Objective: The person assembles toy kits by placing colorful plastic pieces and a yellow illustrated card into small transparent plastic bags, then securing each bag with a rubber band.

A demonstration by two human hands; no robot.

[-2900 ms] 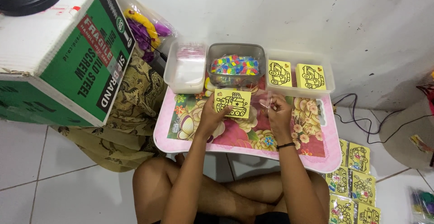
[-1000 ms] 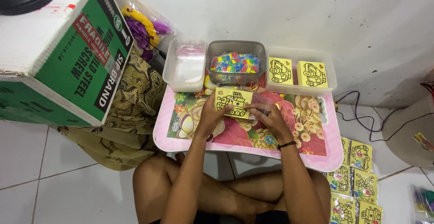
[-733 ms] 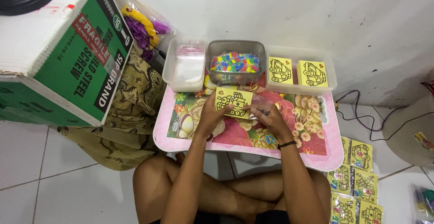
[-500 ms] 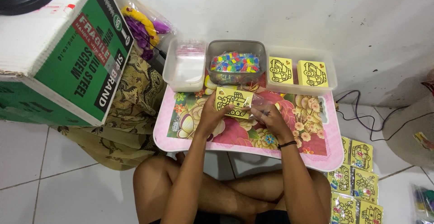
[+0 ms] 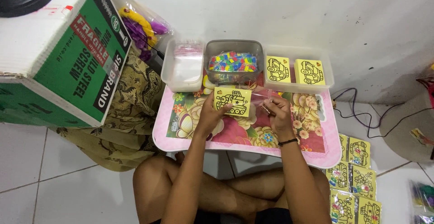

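My left hand [image 5: 209, 115] holds a yellow card with a black line drawing of a tank [image 5: 233, 101] above a small pink floral table [image 5: 316, 147]. My right hand [image 5: 276, 112] pinches a clear plastic sleeve [image 5: 258, 98] right beside the card's right edge. Behind the hands stand three containers: a clear tub of white material [image 5: 183, 65], a grey tub of small colourful pieces [image 5: 233, 61], and a clear tray [image 5: 299, 86] with two more yellow drawing cards [image 5: 294, 70].
A large green and white cardboard box [image 5: 58, 56] stands at the left, with patterned cloth [image 5: 131, 102] under it. A bag of purple and yellow items [image 5: 142, 25] leans on the wall. Several packed yellow cards [image 5: 355, 183] lie on the floor at the right, near a cable [image 5: 357, 111].
My right hand has shifted from resting over the table beside the card to pinching the clear sleeve at the card's edge. My left hand keeps the card in about the same place.
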